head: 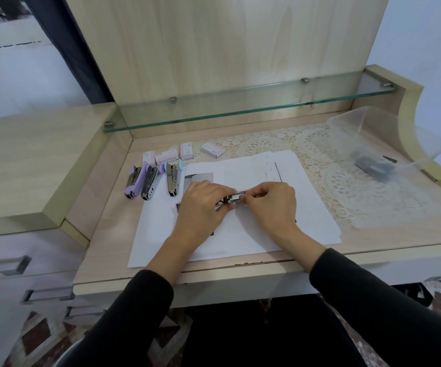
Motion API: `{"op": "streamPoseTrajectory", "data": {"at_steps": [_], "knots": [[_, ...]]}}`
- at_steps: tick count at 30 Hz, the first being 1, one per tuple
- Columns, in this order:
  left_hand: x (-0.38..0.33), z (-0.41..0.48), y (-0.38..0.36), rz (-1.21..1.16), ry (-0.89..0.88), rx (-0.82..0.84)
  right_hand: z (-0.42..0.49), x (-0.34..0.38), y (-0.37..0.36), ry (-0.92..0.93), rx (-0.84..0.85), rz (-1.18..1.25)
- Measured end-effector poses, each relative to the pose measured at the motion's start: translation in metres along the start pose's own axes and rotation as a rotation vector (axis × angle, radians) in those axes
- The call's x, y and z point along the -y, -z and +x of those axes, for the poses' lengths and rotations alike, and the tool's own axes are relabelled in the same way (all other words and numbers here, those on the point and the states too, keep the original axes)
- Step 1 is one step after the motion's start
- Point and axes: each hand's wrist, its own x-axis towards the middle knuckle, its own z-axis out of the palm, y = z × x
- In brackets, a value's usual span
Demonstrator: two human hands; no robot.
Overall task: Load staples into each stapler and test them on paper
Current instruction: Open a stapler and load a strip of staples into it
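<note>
A small metal stapler with a pink top (231,199) sits between both hands over the white paper sheets (306,207). My left hand (203,205) grips its left end. My right hand (269,201) pinches its right end with fingertips; the stapler's middle alone shows. Three more staplers lie in a row to the left: a purple one (132,182), a second purple one (149,185) and a light blue one (173,180). Several small staple boxes (167,156) stand behind them, and one more box (213,149) lies farther right.
A clear plastic container (388,139) with dark items inside rests at the back right on a lace mat (346,186). A glass shelf (240,109) spans the rear. The desk's raised side panel (28,168) borders the left, and the front edge (214,276) is close to me.
</note>
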Motion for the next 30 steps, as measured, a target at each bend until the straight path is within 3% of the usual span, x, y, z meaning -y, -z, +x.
{"op": "streamPoseTrajectory", "data": {"at_steps": [30], "knots": [[-0.003, 0.000, 0.001, 0.026, 0.059, 0.035, 0.018, -0.005, 0.022, 0.117, 0.004, -0.207]]}}
